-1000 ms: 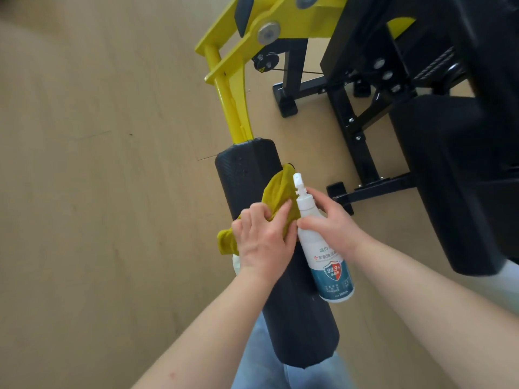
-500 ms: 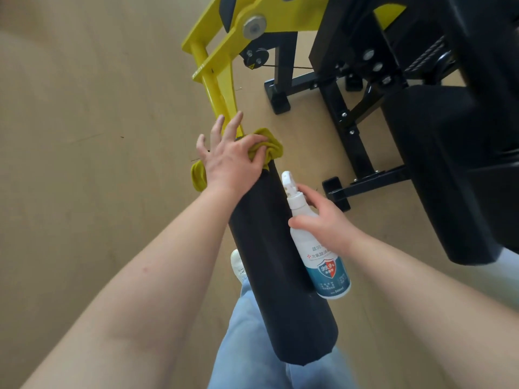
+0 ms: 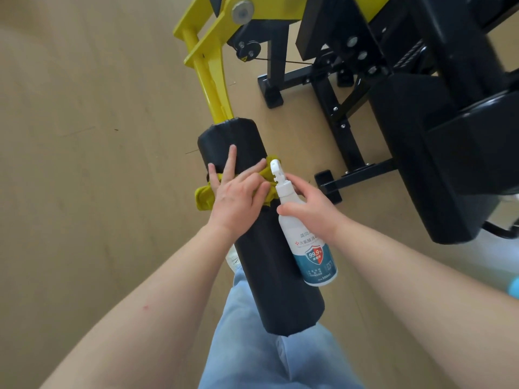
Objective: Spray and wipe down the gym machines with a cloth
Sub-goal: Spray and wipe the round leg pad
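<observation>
the pad (image 3: 269, 276), a long black roller, runs from the yellow arm (image 3: 213, 91) at its far end down toward the person's knees, so its long axis lies almost in line with the forearms, tilted a little to the right as it comes near. the left hand (image 3: 238, 200) lies flat on the upper half of the pad, fingers straight and spread, pressing the cloth (image 3: 202, 197) against it; the cloth bunches out on both sides of the palm. the bare far end of the pad lies just ahead of the fingertips, and the long near half lies behind the wrist, so the wiping likely has to travel along that axis, away or back. the left hand is the one on the pad; the right hand (image 3: 311, 209) is just beside it to the right, fingers wrapped round the neck of the bottle (image 3: 313, 254).

the bottle hangs alongside the pad with its base toward the person and its nozzle (image 3: 274, 167) pointing away, almost touching the cloth. it is white and opaque, so how much liquid is in it cannot be told. the black frame (image 3: 334, 108) stands on the floor (image 3: 84, 164) well to the right.
</observation>
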Demonstrator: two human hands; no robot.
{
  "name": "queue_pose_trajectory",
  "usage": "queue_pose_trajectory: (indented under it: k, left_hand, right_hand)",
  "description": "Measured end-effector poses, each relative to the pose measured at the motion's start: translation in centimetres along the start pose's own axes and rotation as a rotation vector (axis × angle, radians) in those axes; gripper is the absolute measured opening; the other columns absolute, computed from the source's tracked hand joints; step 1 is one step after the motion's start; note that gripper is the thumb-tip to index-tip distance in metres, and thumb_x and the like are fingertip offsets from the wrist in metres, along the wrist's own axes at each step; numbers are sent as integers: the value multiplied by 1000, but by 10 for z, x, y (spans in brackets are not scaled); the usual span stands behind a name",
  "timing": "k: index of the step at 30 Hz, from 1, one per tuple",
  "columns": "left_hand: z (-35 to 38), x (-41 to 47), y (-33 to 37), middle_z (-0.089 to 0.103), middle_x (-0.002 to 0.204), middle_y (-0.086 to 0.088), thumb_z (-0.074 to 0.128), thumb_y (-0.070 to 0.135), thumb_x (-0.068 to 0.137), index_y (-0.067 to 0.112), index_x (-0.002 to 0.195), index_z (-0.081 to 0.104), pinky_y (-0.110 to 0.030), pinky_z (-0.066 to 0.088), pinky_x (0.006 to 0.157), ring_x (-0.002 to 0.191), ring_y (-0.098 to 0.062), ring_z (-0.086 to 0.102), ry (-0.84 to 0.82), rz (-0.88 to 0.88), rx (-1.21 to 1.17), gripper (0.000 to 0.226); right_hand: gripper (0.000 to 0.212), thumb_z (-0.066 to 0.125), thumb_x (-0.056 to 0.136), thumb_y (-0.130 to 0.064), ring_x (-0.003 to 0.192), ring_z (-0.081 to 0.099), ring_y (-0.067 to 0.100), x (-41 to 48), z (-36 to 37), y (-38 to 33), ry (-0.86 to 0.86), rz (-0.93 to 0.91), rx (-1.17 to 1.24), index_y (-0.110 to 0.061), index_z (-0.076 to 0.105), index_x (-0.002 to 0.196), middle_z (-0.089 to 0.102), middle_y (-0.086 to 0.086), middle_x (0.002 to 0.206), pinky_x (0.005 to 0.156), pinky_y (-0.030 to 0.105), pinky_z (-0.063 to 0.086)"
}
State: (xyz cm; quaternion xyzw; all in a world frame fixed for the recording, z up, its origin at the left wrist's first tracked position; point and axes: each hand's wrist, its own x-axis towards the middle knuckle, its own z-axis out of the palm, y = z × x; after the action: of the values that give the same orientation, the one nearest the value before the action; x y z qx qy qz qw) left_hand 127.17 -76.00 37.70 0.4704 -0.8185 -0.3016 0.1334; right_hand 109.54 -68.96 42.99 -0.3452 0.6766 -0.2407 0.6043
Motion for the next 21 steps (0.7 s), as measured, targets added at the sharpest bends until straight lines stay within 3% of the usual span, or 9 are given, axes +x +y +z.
queue_pose_trajectory:
  k: [5,7,10,13,15,21]
  left_hand:
    - [33,-86,33,39,161,13,54,46,99,31,83,60,-76,0,116,159,-30,-5,-5,2,-44,23]
    - [43,-111,38,14,171,5,69,52,89,35,92,62,-77,-4,115,157,-33,-13,-8,-62,-74,19]
    - [48,-117,37,-15,171,2,80,52,80,40,94,58,-80,-2,113,155,-34,-22,49,-210,-184,28]
    - [42,-98,32,-15,170,6,72,54,84,39,92,57,-78,6,115,156,-28,-21,112,-314,-338,22]
    - [34,-79,23,-13,171,6,71,52,84,39,92,58,-74,9,118,157,-27,-18,145,-339,-393,20]
    - [2,5,-1,-11,172,1,72,45,91,36,100,65,-71,-1,119,156,-26,-18,134,-418,-363,14]
  right_hand:
    - [59,70,93,-13,104,72,17,-26,-4,20,-9,8,6,-57,54,128,69,-8,117,90,40,63]
    - [60,71,93,-14,103,74,19,-33,-7,27,-83,51,-29,-51,52,136,71,-7,117,88,41,64]
    - [59,72,93,-10,100,74,18,-37,-8,30,-152,75,-64,-54,53,127,70,-9,117,81,31,63]
    - [62,74,89,-9,102,71,18,-29,-6,22,-120,73,-56,-51,53,129,64,-7,124,83,30,58]
    - [62,75,80,-19,104,70,20,-20,-4,16,-84,69,-20,-49,54,129,64,-2,123,86,33,59]
    - [65,72,71,-26,109,69,20,14,2,-12,-34,4,18,-51,56,129,65,0,127,95,41,60]
